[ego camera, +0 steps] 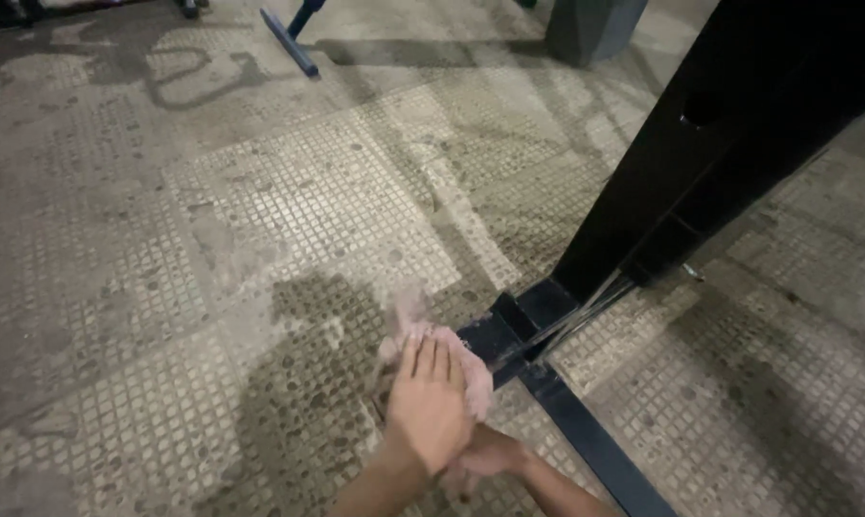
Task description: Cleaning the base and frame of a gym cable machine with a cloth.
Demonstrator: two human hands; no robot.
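The left hand (428, 407) lies flat over a pink cloth (452, 354), the right hand (490, 455) grasping it underneath, just beside the black steel post's base plate (514, 325); loose cloth might snag on the wires (586, 306) there
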